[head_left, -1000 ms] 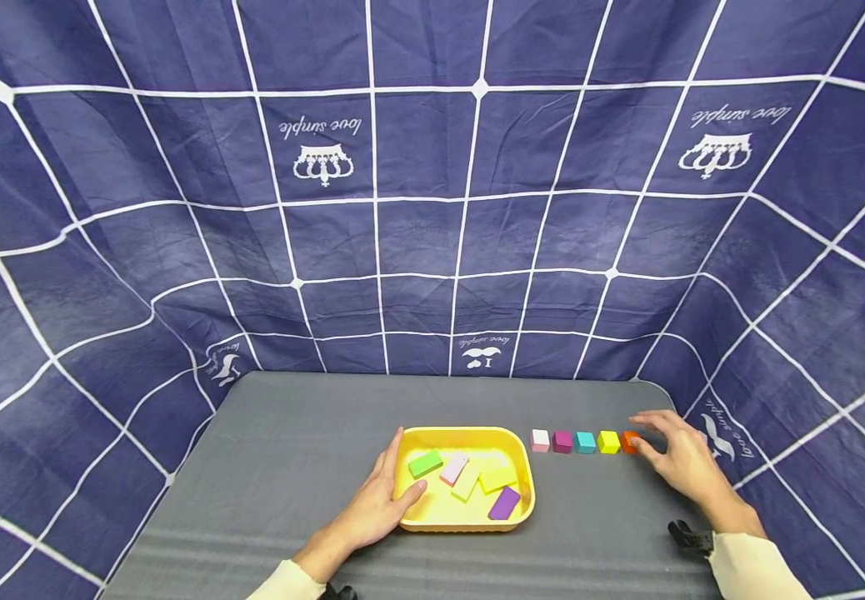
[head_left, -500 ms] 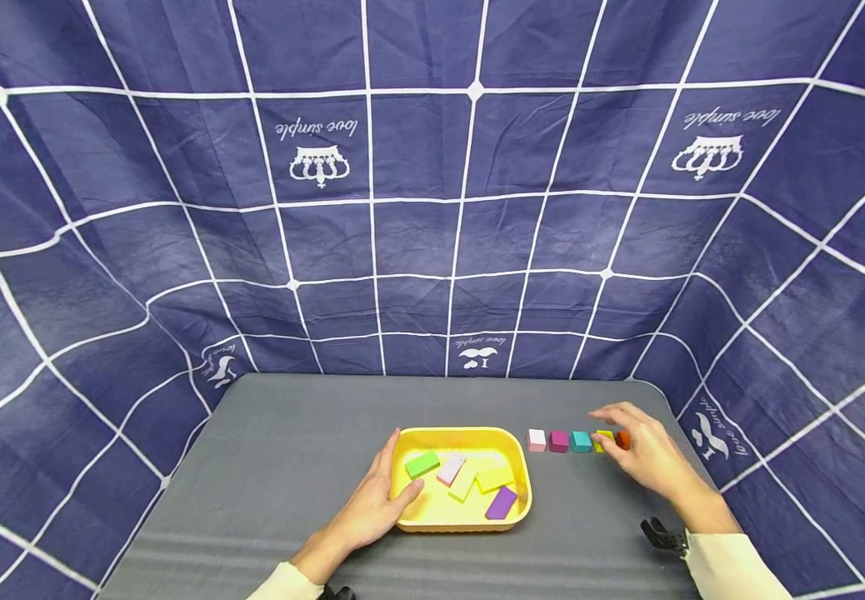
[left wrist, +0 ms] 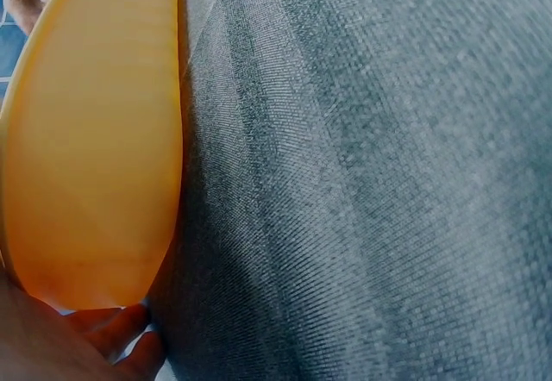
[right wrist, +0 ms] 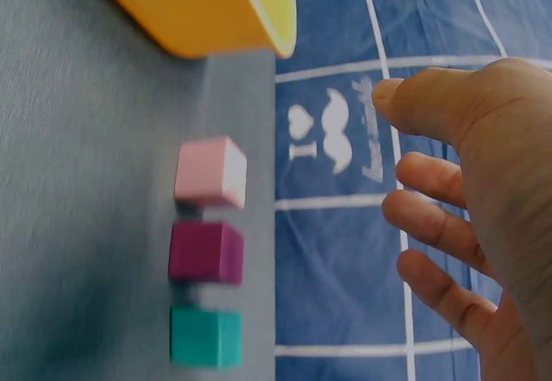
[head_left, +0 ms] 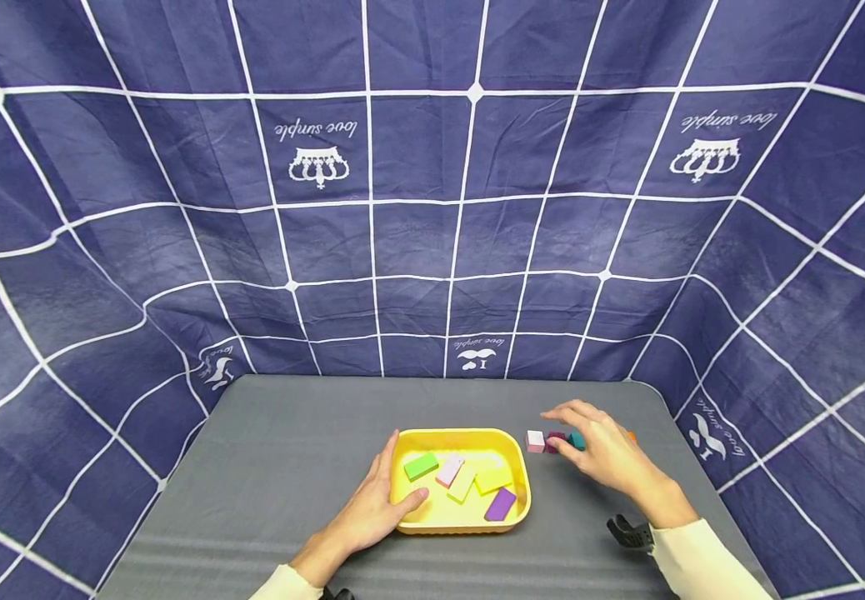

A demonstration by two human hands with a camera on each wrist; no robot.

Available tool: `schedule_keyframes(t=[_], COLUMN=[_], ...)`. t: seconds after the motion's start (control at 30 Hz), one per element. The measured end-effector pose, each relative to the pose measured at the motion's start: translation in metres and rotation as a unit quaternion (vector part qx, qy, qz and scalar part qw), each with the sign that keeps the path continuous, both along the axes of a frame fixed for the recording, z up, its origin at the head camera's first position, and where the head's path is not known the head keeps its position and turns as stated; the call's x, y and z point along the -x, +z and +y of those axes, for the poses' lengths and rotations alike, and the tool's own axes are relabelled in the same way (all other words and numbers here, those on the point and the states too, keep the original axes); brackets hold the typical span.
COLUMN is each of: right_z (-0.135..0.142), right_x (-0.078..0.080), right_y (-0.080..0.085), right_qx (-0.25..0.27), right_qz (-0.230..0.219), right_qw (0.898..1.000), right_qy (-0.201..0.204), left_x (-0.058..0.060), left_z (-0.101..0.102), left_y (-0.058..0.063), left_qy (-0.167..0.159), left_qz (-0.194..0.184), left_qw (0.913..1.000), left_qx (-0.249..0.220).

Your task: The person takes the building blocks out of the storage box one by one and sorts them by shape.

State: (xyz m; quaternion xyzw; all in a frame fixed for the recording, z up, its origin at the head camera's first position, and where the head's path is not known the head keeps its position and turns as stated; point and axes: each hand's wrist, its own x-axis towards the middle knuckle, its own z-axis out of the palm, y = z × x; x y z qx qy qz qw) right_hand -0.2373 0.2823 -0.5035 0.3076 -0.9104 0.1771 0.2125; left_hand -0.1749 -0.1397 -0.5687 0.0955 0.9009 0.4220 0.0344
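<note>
My left hand (head_left: 372,512) holds the left end of a yellow plastic tray (head_left: 447,527), thumb over the rim and fingers along its outside. Inside lie a green block (head_left: 421,467), a pink one, two yellow ones and a purple block (head_left: 501,505). My right hand (head_left: 605,450) hovers above a row of cubes, thumb and fingers spread, nothing between them. Beyond its fingertips sits a pink cube (right wrist: 209,174); a magenta cube (right wrist: 203,253) and a teal cube (right wrist: 203,338) follow. The hand covers the yellow cube; a sliver of the orange cube (head_left: 632,436) shows.
A grey cloth-covered table (head_left: 312,433) carries everything. Behind it and along both sides hangs a navy curtain (head_left: 417,242) with white grid lines. The cube row runs right from the tray's right end, near the table's back part.
My right hand has moved left along the row, from over the orange cube to over the teal and magenta cubes. The left hand and tray stay put.
</note>
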Motion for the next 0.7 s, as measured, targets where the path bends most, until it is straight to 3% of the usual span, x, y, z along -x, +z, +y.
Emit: schedule_keyframes(t=[0.7], right_z=[-0.089], right_x=[0.015], right_y=[0.012], right_qx=[-0.082], right_qz=[-0.062], right_qw=[0.99], right_qy=[0.095], left_x=[0.001], left_z=[-0.001], left_y=[-0.002], left_qy=[-0.005], left_qz=[-0.017], left_qw=[0.9998], left_qx=[0.011])
